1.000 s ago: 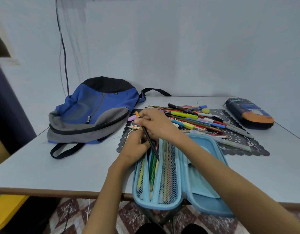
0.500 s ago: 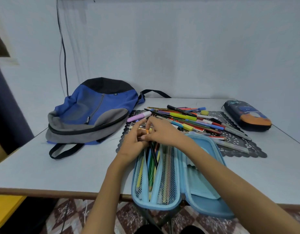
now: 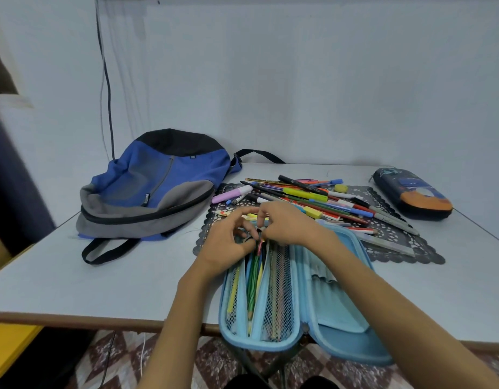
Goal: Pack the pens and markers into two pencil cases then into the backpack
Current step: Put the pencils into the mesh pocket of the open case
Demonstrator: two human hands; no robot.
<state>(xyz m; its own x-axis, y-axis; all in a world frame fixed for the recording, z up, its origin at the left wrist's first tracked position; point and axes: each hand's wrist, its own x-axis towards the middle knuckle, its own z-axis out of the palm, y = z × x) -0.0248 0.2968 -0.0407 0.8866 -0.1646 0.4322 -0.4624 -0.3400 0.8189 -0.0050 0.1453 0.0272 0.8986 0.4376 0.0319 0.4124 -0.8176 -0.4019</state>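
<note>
**One backpack, two cases, two hands**

On the pale grey table (image 3: 102, 276): one blue-grey fabric backpack (image 3: 155, 186) at the left, one open light-blue pencil case (image 3: 335, 304) at the near edge, and one closed dark pencil case (image 3: 412, 193) at the far right. Behind the open case lies one pile of loose pens and markers (image 3: 313, 197). The right hand (image 3: 287, 220) pinches a dark pen (image 3: 259, 242) at the open case's pocket. The left hand (image 3: 226, 245) curls beside it; whether it grips anything I cannot tell.

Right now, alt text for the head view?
The left hand and right hand meet at the far end of an open light blue pencil case, touching pens in one pocket. Beyond lie a pile of pens and markers on a black lace mat, a blue backpack left, a closed dark pencil case right.
</note>
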